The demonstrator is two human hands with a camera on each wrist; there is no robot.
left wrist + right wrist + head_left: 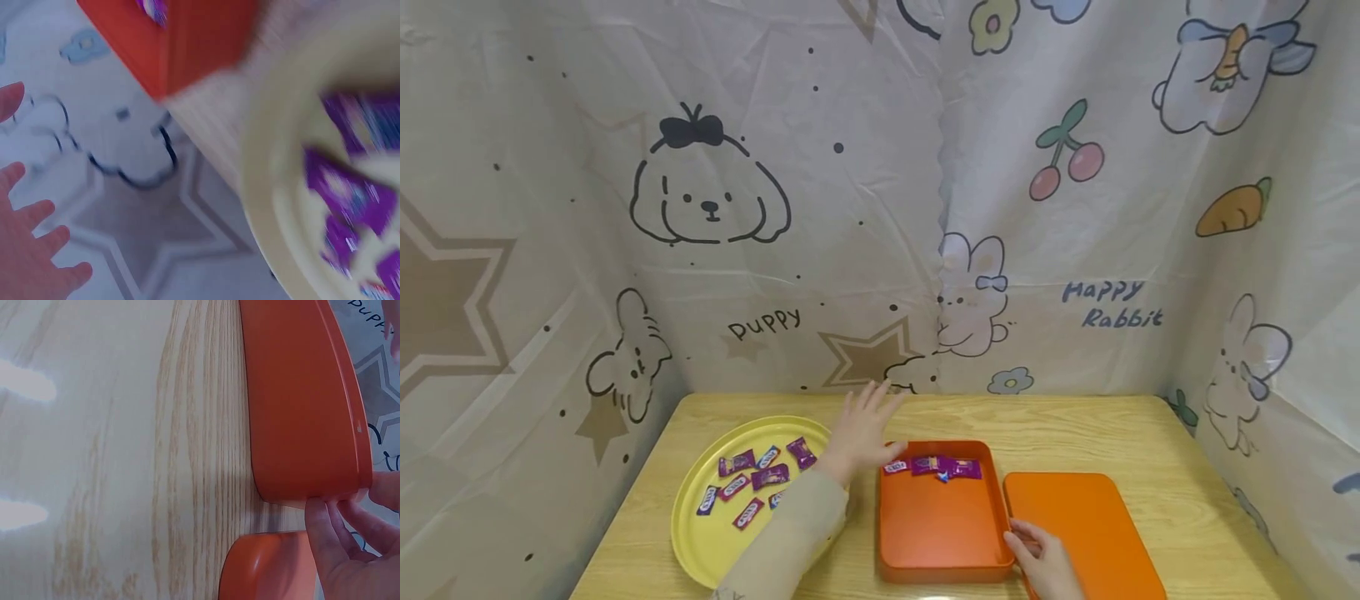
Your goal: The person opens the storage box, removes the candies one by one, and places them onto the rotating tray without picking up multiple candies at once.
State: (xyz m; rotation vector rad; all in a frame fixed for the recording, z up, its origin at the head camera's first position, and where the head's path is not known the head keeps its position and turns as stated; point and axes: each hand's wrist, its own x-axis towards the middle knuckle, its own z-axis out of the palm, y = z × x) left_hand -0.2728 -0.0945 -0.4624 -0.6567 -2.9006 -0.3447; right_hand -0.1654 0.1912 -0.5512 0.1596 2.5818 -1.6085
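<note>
My left hand (pixel 859 433) is over the gap between the yellow tray (pixel 688 546) and the orange box (pixel 936 521), fingers spread and holding nothing. Its spread fingers also show in the left wrist view. With my right hand (pixel 1041 557) I grip the box's right wall near the front corner. In the right wrist view, the right thumb is over the rim and the fingers lie against the outside wall. Small wrapped candies (pixel 928 465), purple and white-red, lie along the box's far wall. More candies (pixel 770 476) are scattered on the tray, partly hidden by my left sleeve.
An orange lid (pixel 1093 521) lies flat on the wooden table (pixel 1052 425), right of the box. A patterned curtain (pixel 865 208) hangs behind the table and along both sides.
</note>
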